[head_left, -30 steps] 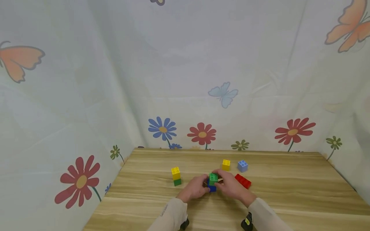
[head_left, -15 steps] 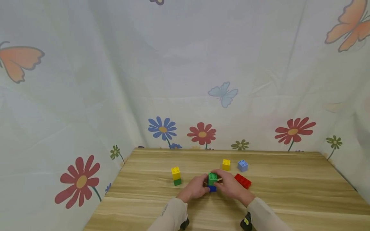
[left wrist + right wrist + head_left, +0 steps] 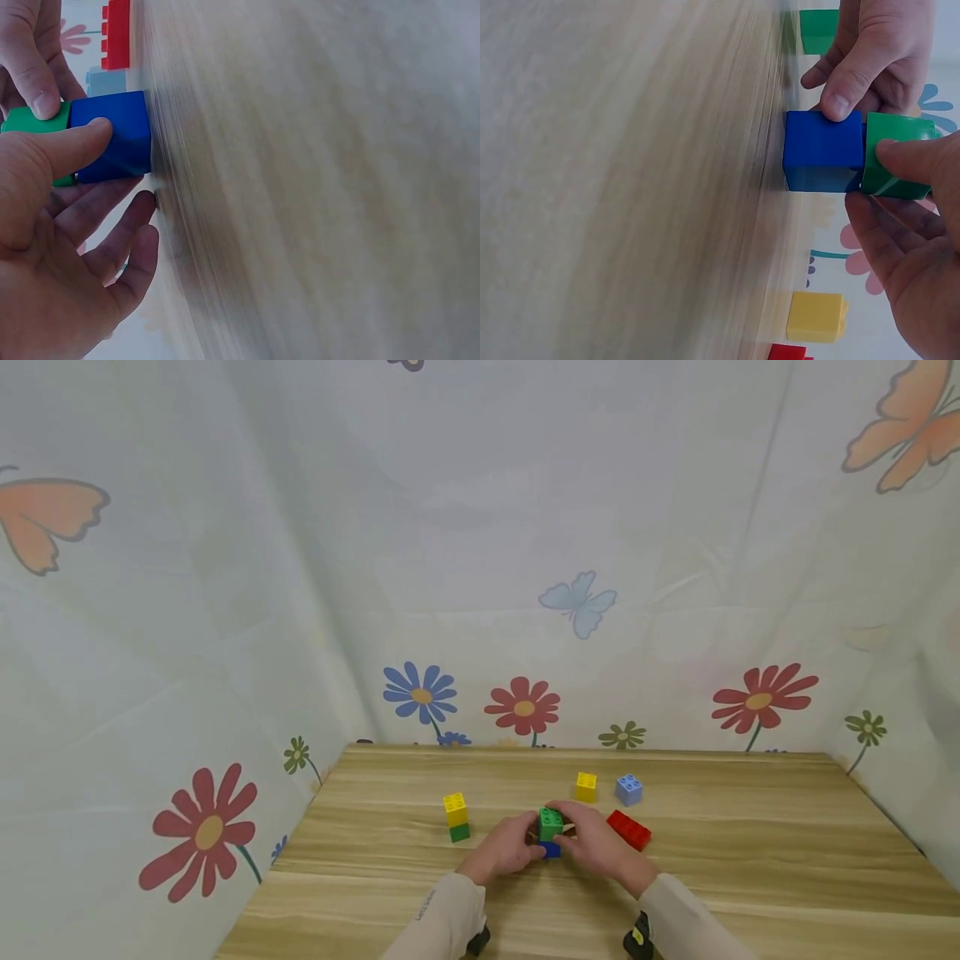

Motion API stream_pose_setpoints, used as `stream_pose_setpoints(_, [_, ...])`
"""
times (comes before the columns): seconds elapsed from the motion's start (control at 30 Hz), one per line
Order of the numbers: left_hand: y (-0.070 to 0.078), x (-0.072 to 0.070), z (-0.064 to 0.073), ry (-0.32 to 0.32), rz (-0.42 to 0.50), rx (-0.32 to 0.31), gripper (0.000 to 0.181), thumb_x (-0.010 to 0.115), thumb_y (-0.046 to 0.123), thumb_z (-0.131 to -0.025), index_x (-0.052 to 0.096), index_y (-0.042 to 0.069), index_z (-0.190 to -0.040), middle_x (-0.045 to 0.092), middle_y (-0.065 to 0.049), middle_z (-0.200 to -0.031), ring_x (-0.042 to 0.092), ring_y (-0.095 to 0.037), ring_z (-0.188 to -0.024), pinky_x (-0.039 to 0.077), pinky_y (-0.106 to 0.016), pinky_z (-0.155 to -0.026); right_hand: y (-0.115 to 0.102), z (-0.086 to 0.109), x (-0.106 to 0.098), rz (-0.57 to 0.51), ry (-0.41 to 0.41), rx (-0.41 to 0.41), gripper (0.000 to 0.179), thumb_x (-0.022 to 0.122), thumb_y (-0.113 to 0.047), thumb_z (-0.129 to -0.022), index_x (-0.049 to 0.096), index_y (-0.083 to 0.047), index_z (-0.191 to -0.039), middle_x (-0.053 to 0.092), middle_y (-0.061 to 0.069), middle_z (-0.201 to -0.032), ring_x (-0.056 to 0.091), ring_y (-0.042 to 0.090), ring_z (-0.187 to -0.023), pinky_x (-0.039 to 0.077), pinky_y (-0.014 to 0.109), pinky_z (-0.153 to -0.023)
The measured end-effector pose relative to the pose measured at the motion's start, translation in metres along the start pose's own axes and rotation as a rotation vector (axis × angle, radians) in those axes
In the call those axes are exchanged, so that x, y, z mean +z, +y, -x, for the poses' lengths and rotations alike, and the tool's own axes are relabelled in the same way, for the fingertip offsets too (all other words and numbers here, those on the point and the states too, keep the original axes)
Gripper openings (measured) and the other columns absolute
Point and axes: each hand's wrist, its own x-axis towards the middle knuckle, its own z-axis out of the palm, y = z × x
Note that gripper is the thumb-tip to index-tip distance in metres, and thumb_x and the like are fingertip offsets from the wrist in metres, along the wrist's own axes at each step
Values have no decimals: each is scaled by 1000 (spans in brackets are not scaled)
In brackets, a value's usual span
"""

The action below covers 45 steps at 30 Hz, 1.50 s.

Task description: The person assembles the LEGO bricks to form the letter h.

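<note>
A green brick (image 3: 551,824) stands on a blue brick (image 3: 551,850) near the middle of the wooden table. My left hand (image 3: 506,846) pinches the blue brick low down, its thumb across one face in the left wrist view. From the other side my right hand (image 3: 600,845) grips the green brick between thumb and fingers. In the right wrist view a thin gap shows between the blue brick (image 3: 823,154) and the green brick (image 3: 889,126). The blue brick's base appears to rest on the tabletop.
Left of my hands stands a yellow brick (image 3: 455,810) stacked on a dark green brick (image 3: 460,832). Behind my right hand are a single yellow brick (image 3: 586,787) and a light blue brick (image 3: 629,790). A long red brick (image 3: 629,830) lies close to that hand.
The green brick has shifted slightly left and now lines up more squarely over the blue brick. Both hands keep nearly the same place, and the other bricks have not moved.
</note>
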Motion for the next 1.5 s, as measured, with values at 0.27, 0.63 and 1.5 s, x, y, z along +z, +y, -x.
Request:
stream_pose_setpoints(0.27, [1,0,0,-9,-9,-16,32,68,15,-88,57,12,-118,64,-1,-107,60,-18,-96,48,-36,-85,3,0,-1,25,-10,-19,46,64,-3,-89,49,-1,-132,56,9,-123,59,23,-105,49,37,-87])
stream_pose_setpoints(0.63, [0,-2,-2,-19,-24,-16,33,68,17,-88,57,13,-119,64,0,-108,60,-16,-98,48,-36,-87,0,-2,-1,37,-28,14,50,64,-2,-88,47,-3,-135,57,7,-117,59,24,-105,49,38,-88])
stream_pose_setpoints(1.5, [5,-2,-7,-19,-57,-22,32,68,17,-88,60,12,-118,65,0,-106,60,-16,-97,48,-35,-86,4,-5,-4,66,-42,4,53,63,-4,-90,42,1,-138,55,14,-124,58,26,-106,48,40,-89])
